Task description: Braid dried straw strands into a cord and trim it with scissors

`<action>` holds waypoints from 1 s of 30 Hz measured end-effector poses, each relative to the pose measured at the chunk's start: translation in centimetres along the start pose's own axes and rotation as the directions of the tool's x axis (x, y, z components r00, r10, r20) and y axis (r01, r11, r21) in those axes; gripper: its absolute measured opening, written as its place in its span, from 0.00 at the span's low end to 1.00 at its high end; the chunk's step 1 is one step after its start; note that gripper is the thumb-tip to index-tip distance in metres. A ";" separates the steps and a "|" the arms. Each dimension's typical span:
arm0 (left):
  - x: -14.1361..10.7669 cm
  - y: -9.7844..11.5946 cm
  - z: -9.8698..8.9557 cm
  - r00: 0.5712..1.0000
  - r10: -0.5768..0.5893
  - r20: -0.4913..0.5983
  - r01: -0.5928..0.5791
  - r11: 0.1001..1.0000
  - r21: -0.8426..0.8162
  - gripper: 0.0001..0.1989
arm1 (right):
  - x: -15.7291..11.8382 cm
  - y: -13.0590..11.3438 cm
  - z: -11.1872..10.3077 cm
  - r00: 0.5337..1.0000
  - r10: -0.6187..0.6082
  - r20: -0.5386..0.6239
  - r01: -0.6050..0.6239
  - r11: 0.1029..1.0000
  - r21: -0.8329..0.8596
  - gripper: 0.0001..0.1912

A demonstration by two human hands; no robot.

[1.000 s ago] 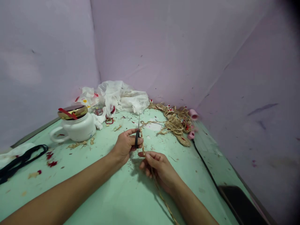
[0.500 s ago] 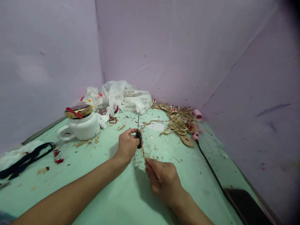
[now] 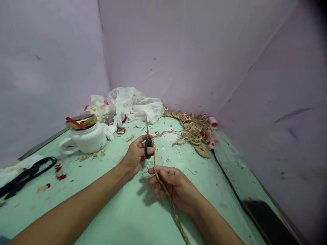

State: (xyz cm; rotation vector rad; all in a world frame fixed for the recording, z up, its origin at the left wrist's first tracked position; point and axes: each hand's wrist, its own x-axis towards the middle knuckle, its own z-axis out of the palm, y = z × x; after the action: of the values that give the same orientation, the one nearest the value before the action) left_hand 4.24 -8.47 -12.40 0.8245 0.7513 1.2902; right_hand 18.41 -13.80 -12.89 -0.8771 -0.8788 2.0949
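In my left hand is a pair of scissors with black handles, the blades pointing away toward the wall. A braided straw cord runs from beside the scissor handles down past my right hand to the bottom edge. My left fingers are closed around the handles and close to the cord's upper part. Loosely curled, my right hand holds the cord across its fingers, near the thumb. A thinner stretch of the cord leads from the left fingertips to a heap of straw braid at the back right.
A white mug with a gold lid stands left, near black cord. White cloth or plastic lies crumpled at the back. At right are a pink cylinder, a black cable and a phone-like dark object. Scraps litter the green table.
My right hand has loosened from a pinch and turned, its fingers now spread under the cord. More of the cord shows toward the bottom edge. The view has shifted slightly.
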 end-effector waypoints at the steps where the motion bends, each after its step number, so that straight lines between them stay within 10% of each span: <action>1: 0.0 0.0 0.0 1.000 -0.002 0.002 0.002 1.000 0.001 0.23 | -0.1 -0.1 -0.1 1.000 0.016 0.013 -0.017 1.000 0.019 0.16; 9: 0.0 -0.6 0.1 0.998 -0.022 -0.057 0.021 1.000 -0.022 0.23 | 0.0 0.2 0.8 0.922 -0.292 -0.256 0.248 0.950 -0.190 0.12; 15: 0.3 0.7 -1.0 0.986 -0.034 -0.161 0.097 0.909 0.406 0.21 | 0.5 -0.6 0.1 0.839 -0.304 -0.452 0.208 0.946 -0.250 0.17; 19: -0.8 2.2 -1.9 0.965 0.220 0.143 -0.237 0.491 0.838 0.16 | 0.4 -1.8 -0.9 0.739 -0.392 -0.548 0.260 0.916 -0.304 0.17; 23: -2.0 2.3 -2.1 0.793 0.184 0.581 -0.573 -0.099 0.814 0.19 | 0.2 -2.5 -1.3 0.685 -0.457 -0.567 0.293 0.886 -0.360 0.14; 30: -1.7 0.9 -2.5 0.724 0.127 0.678 -0.588 -0.401 0.703 0.22 | 0.1 -2.3 -1.5 0.668 -0.504 -0.547 0.277 0.851 -0.446 0.15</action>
State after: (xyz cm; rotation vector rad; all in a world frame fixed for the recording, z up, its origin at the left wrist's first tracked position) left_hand 1.41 -9.82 -12.84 2.9503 1.2801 0.7095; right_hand 20.28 -11.98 -11.92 -1.3389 -0.9283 1.1323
